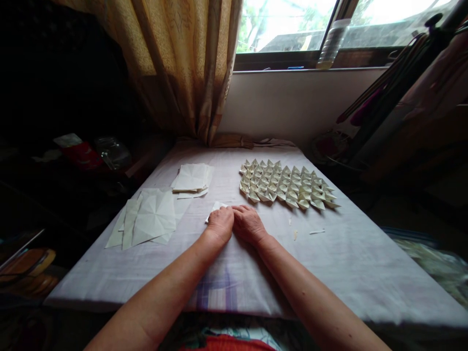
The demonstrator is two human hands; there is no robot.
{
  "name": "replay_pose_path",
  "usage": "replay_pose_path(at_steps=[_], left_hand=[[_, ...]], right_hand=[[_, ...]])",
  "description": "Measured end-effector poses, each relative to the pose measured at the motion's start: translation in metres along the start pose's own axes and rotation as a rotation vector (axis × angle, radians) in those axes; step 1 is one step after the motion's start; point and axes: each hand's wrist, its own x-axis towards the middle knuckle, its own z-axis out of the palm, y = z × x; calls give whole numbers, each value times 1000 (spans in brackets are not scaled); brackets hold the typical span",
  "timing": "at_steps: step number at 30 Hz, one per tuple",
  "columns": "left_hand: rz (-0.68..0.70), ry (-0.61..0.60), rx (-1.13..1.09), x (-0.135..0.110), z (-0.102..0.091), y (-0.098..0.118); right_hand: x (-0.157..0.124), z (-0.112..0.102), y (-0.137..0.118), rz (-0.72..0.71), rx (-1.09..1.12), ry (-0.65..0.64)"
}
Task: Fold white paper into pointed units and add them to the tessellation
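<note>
Both hands meet at the middle of the cloth-covered table (263, 287). My left hand (221, 222) is closed on a folded piece of paper (218, 205), whose white corner pokes out past the knuckles. Right beside it, fingers touching the left, my right hand (248, 222) is closed at the same paper; its fingertips are mostly hidden. Beyond the hands to the right stand several rows of small folded paper boats (288, 185). To the left lie a neat stack of paper squares (190, 177) and a looser spread of creased sheets (155, 217).
A cotton swab (317, 232) and small scraps (295, 235) lie right of my hands. A gold curtain (183, 63) hangs to the table's far edge, beside a window with a plastic bottle (332, 44) on its sill. A clear jar (113, 152) stands at far left.
</note>
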Motion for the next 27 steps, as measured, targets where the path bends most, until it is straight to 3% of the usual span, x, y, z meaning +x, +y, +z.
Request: replay_pose_path(at_steps=[13, 18, 23, 27], left_hand=[[116, 127, -133, -8, 4, -47], [245, 172, -251, -10, 12, -74], [421, 252, -298, -14, 25, -100], [462, 348, -258, -8, 39, -101]], right_hand=[[5, 2, -9, -153, 50, -53], [6, 6, -10, -202, 95, -47], [4, 8, -4, -158, 129, 20], [1, 8, 2, -123, 136, 60]])
